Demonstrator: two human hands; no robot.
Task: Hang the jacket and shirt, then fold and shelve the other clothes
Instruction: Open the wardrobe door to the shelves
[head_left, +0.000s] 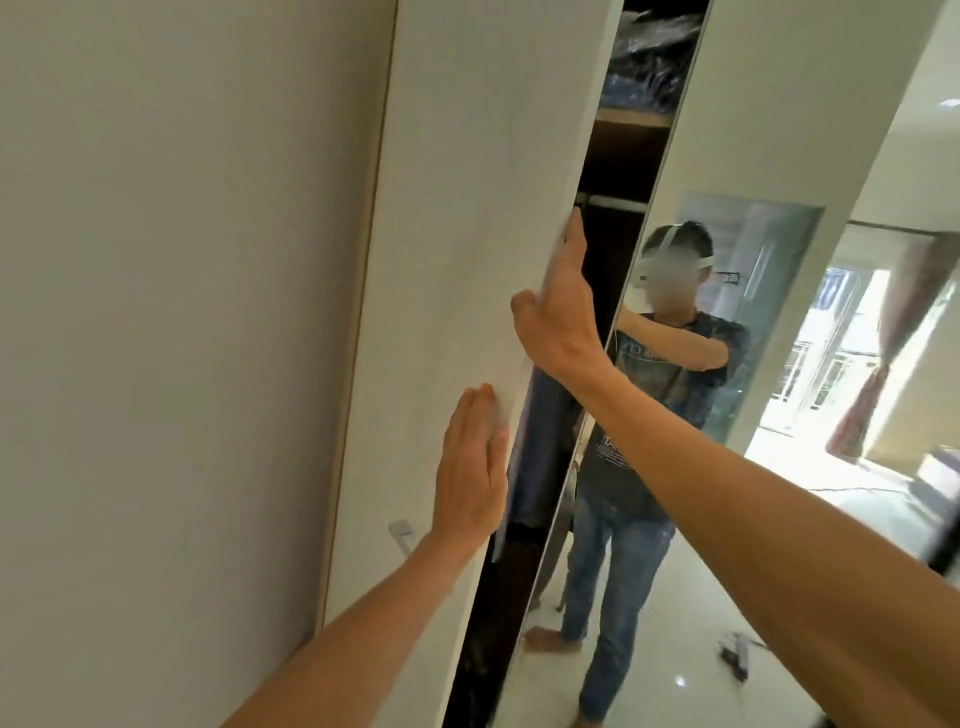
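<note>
Centrally, a person is working the white door (467, 208) of a wardrobe, which is standing beside a mirrored door (753, 130) at the right of the frame. The left hand (470, 467) is lying flat, fingers straight and together, pressing on the door's face at lower centre. Higher up, the right hand (558, 312) is gripping the door's free edge, fingers wrapping behind it and the thumb resting on the front. Neither hand is carrying clothing. A narrow dark gap is showing between the two doors; within it a bluish hanging garment (540, 441) is visible at mid-height below the rail (615, 202), though whether it is the jacket or the shirt cannot be told, and the clothes for folding are not appearing in view. Above the rail, wrapped bundles (654, 57) are sitting on a shelf (628, 117). The step in hand is judged to be moving the door for access to the hanging space; the direction of travel cannot be read. Reaching the rail is likely calling for a far wider opening. The gap is tight, the right-hand fingers are lying near the mirrored door's edge, and the handle (400, 532) is sitting just left of the left wrist, close to the wall (182, 260).
</note>
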